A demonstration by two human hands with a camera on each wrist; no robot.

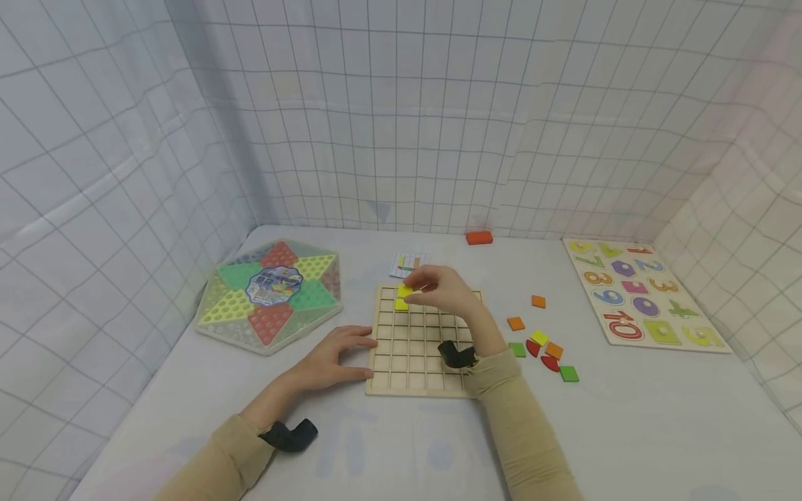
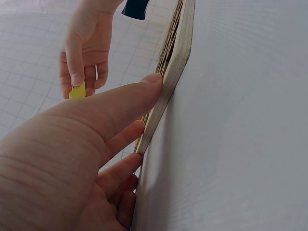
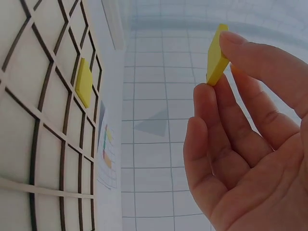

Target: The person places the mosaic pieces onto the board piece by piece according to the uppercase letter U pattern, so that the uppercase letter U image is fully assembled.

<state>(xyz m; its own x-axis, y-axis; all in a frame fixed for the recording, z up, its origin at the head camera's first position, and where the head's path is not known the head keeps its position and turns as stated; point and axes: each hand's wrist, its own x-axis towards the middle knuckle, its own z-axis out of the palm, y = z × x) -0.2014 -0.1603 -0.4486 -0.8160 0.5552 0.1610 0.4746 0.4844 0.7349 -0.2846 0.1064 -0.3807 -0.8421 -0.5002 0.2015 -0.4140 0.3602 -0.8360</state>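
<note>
My right hand [image 1: 443,289] is over the far part of a wooden grid board [image 1: 399,362], pinching a yellow square tile [image 3: 217,57] between thumb and fingertips. The right wrist view shows this tile raised off the board. Another yellow tile [image 3: 83,83] lies in a grid cell near the board's far edge. At the board's left side, my left hand [image 1: 332,358] touches the frame with fingers extended. In the left wrist view its thumb [image 2: 153,81] rests against the board's edge. The right forearm hides part of the board's right side.
Loose orange, green, red and yellow pieces lie right of the board, including a green tile [image 1: 569,374]. Behind it are a printed pattern card [image 1: 407,264] and a red block [image 1: 479,238]. A Chinese checkers set [image 1: 272,296] lies left, a number puzzle board [image 1: 645,292] right.
</note>
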